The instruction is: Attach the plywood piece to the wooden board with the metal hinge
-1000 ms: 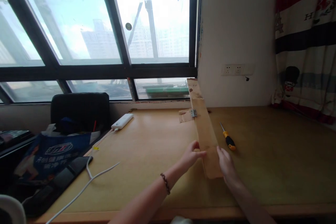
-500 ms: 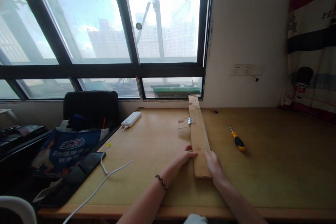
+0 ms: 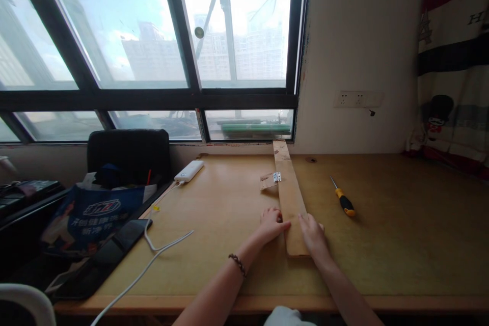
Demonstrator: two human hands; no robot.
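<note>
A long wooden board [image 3: 291,191] runs away from me over the table, its far end near the window sill. My left hand [image 3: 273,223] grips the board's left edge, thumb on top and fingers curled at the side. On the right edge, my right hand [image 3: 314,237] holds it with the thumb on the upper face; its other fingers are partly hidden. A metal hinge [image 3: 277,177] sits on the board's left edge farther off, joining a small brown flap [image 3: 268,182] that sticks out to the left.
A yellow-and-black screwdriver [image 3: 346,202] lies right of the board. To the left are a white power bank [image 3: 189,171] and a white cable [image 3: 155,254] on the table [image 3: 412,244]. A black chair [image 3: 130,155] with a blue bag [image 3: 97,219] stands beyond the left edge.
The board's near end has shifted slightly right and the small flap now tilts more. My left hand has moved a little right and farther over the edge.
</note>
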